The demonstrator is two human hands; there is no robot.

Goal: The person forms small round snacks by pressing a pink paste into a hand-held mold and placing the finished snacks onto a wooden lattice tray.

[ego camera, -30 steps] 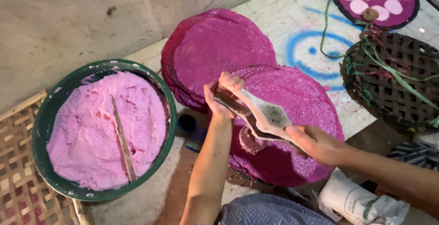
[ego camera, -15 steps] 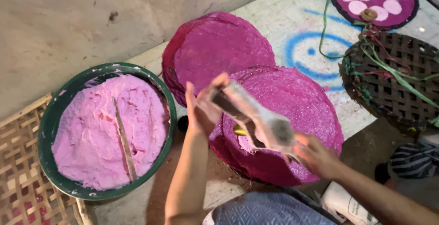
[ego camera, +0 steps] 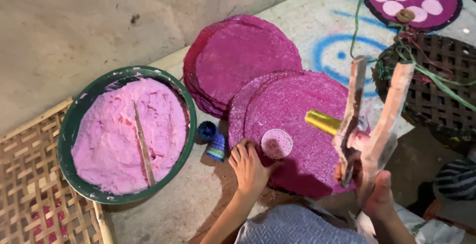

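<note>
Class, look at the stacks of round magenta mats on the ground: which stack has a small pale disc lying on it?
The near stack, beside the left hand: it carries the small pale disc. The far stack, towards the wall, has a bare top.

I see a bare concrete floor (ego camera: 89, 26) carrying a green bowl (ego camera: 67, 135) of pink paste, two stacks of magenta discs (ego camera: 243, 55) (ego camera: 297, 105), a woven mat (ego camera: 29, 194) at left, and a dark lattice tray (ego camera: 436, 100) at right.

Bare grey wall (ego camera: 99, 21); floor (ego camera: 317, 36) apparently blue-painted.
</note>
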